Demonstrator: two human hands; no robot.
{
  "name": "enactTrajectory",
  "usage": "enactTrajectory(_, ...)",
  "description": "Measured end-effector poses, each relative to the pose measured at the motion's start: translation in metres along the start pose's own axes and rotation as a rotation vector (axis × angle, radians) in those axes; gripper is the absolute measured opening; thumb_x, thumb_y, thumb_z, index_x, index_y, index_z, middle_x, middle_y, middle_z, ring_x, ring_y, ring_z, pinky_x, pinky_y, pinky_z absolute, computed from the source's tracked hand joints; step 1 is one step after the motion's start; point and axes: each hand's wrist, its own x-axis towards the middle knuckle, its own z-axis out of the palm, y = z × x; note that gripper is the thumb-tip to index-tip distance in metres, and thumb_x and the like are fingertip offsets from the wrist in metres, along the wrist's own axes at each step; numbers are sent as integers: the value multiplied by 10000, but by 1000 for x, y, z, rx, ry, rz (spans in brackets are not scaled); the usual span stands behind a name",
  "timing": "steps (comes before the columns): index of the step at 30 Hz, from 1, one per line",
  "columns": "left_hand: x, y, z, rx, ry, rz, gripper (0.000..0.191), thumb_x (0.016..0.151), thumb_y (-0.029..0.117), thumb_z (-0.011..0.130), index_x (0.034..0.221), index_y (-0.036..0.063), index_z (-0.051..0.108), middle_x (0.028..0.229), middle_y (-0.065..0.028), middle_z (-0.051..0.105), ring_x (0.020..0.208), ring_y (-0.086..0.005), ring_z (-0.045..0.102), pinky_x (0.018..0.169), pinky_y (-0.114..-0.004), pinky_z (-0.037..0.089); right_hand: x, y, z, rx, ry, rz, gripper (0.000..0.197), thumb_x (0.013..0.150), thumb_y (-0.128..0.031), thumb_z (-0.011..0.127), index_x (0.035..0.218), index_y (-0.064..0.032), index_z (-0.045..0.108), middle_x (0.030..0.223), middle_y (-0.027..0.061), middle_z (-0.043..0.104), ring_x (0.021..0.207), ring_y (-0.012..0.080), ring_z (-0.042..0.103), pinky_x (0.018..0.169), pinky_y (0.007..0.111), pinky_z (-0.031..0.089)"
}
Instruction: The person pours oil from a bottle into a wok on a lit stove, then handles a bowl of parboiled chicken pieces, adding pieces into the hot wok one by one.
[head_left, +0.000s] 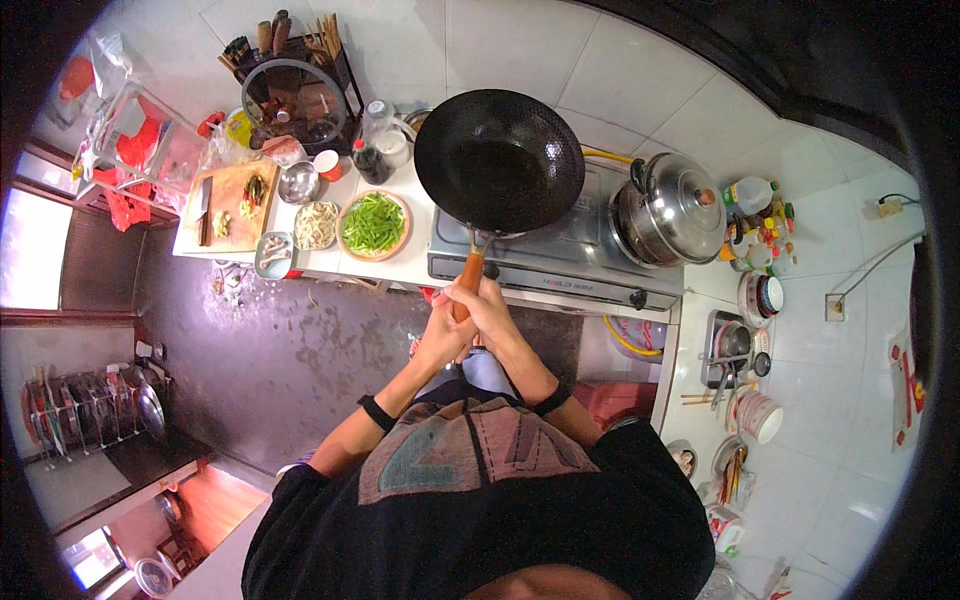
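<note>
Both hands are wrapped around the brown wooden handle (471, 274) of a dark hammered wok (499, 161). My left hand (446, 334) is at the handle's end, pressed against my right hand (486, 315), and their fingers overlap. The wok is over the left side of a two-burner gas stove (559, 283); I cannot tell whether it rests on the burner. Its inside looks dark and shiny, with no food visible. A lidded steel pot (679, 214) stands on the right burner.
Left of the stove are a basket of cut green vegetables (373, 226), a bowl of pale strips (316, 225), a dish of bones or meat pieces (274, 255), a soy sauce bottle (369, 161) and a cutting board (244, 191) with a knife (204, 210). A glass lid (293, 101) leans behind.
</note>
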Motion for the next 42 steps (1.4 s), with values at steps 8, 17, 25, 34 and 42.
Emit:
enactTrajectory(8,19,-32,3,-4,6,-4,253,909,102,620,1123,0,531,662,-15,555,429,-101,509,376,-259,387,11,17,-21,9,35,-25,152,923,-144,669,959,-2,629,890,139,730,778,174,685,726,312,544)
enactTrajectory(17,32,-50,13,-46,27,16,311,919,100,590,1199,-3,504,641,-27,537,383,-118,480,335,-272,365,17,21,-40,-40,34,-7,148,921,-150,674,938,-11,627,890,123,730,789,157,677,724,288,535)
enactTrajectory(25,35,-57,20,-107,42,19,290,934,100,595,1190,-7,512,619,-23,531,374,-115,478,328,-270,349,18,20,-44,-62,40,39,172,917,-166,682,954,-8,623,901,132,729,809,171,685,750,310,542)
enactTrajectory(34,35,-65,28,-56,115,-14,142,939,136,604,922,20,526,574,-23,531,377,-126,492,334,-282,351,21,25,-60,-108,-25,62,223,911,-195,685,978,10,629,906,139,729,805,181,685,760,331,555)
enactTrajectory(42,28,-59,36,-85,135,-58,140,940,121,601,896,14,522,569,-39,538,381,-142,505,336,-289,364,10,10,-57,-53,-76,72,221,946,-192,671,1007,5,594,924,163,730,811,182,687,745,321,560)
